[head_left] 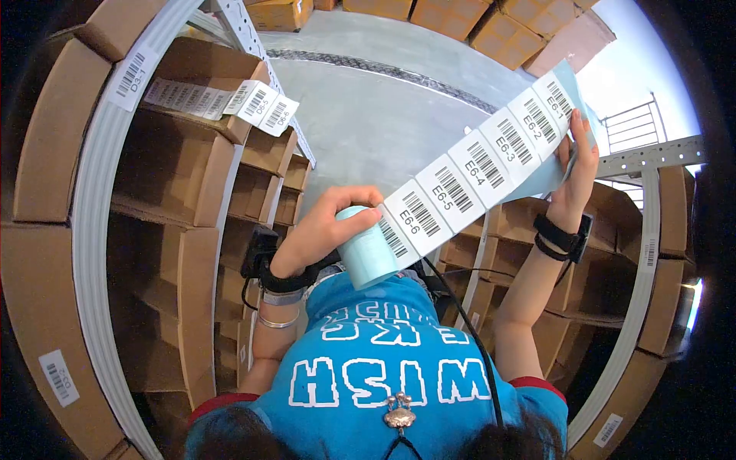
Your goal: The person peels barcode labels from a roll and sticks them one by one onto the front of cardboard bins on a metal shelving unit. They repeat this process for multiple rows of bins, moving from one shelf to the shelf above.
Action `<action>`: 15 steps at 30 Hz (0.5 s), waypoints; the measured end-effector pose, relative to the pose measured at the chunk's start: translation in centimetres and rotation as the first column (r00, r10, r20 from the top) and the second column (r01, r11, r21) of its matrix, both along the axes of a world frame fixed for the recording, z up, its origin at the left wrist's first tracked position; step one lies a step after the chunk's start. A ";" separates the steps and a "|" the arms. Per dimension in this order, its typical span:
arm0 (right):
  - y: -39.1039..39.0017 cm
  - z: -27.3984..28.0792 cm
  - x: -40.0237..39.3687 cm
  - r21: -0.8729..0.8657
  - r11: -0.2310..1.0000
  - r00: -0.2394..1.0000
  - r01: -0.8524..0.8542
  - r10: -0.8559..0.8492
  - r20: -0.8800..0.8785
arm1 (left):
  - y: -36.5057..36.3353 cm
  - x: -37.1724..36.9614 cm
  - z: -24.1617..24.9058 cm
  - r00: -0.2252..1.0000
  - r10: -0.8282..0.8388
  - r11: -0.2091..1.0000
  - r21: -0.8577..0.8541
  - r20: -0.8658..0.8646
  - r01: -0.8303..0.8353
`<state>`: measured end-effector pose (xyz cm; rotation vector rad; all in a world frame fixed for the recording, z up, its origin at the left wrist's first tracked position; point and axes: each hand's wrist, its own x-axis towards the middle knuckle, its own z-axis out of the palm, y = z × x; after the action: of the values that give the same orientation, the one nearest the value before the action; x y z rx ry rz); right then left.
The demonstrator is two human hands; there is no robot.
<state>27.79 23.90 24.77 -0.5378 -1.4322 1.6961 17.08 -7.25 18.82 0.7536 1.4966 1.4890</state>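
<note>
My left hand (326,226) is wrapped round a pale blue-green roll of barcode labels (369,259), its thumb pressing on top near where the strip comes off. The unrolled label strip (483,170) stretches up and to the right, its white labels printed with barcodes and codes from E6-6 near the roll to E6-1 at the far end. My right hand (576,165) grips that far end, fingers at its edge by E6-1. Pale blue-green backing shows behind the strip near this hand.
Shelving with cardboard bins (165,165) rises on the left, and another label strip (261,107) hangs over one bin there. More bins (606,230) stand on the right behind a metal post (650,253). Cardboard boxes (452,27) line the back. A black cable (468,326) runs down my front.
</note>
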 end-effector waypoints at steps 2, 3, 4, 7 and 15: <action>0.2 -0.1 -0.1 0.010 1.000 1.000 0.001 -0.001 -0.013 | -0.2 -0.2 -0.5 1.000 0.000 0.999 0.042 -0.026 0.001; 0.3 -0.3 -0.3 0.012 1.000 1.000 -0.002 0.003 -0.014 | -0.5 -0.4 -0.8 1.000 -0.008 0.999 0.041 -0.026 0.009; 0.6 -0.2 -0.4 0.018 0.999 0.999 0.033 -0.033 -0.019 | -0.6 -0.6 -0.8 1.000 -0.011 0.999 0.041 -0.024 0.012; 1.5 0.4 -0.3 0.020 0.994 0.993 0.110 -0.109 -0.044 | -1.2 -0.9 -0.6 0.999 -0.038 0.998 0.042 -0.011 0.038; 1.3 0.0 1.3 0.128 0.991 0.974 0.047 -0.074 0.213 | -1.4 -0.9 -0.4 0.992 0.020 0.996 -0.089 -0.123 -0.031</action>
<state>29.11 25.24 24.75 -0.7093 -1.6460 1.5262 16.14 -8.69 18.44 0.7858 1.6598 1.4051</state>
